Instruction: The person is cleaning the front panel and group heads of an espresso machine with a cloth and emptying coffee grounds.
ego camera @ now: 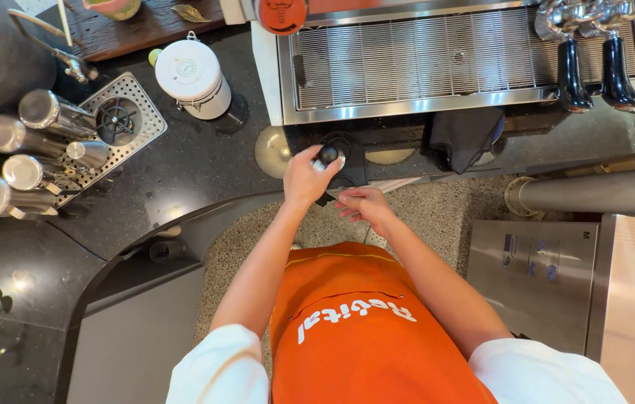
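My left hand (304, 181) is closed round a tamper with a round black knob (327, 155), pressing down at the black counter's edge just in front of the espresso machine (445, 56). Close to its right, my right hand (362, 204) has its fingers curled. A dark handle end (323, 199) pokes out between the two hands, and the right hand seems to grip it. What lies under the tamper is hidden by my left hand. An orange apron (362, 329) fills the lower middle.
Several steel pitchers (29, 150) lie by a perforated rinser tray (119, 120) at the left. A white lidded jar (192, 76) stands behind. A dark cloth (463, 135) hangs off the machine's front, two black portafilter handles (573, 75) sit at its right, and a steel cabinet (534, 277) stands at the right.
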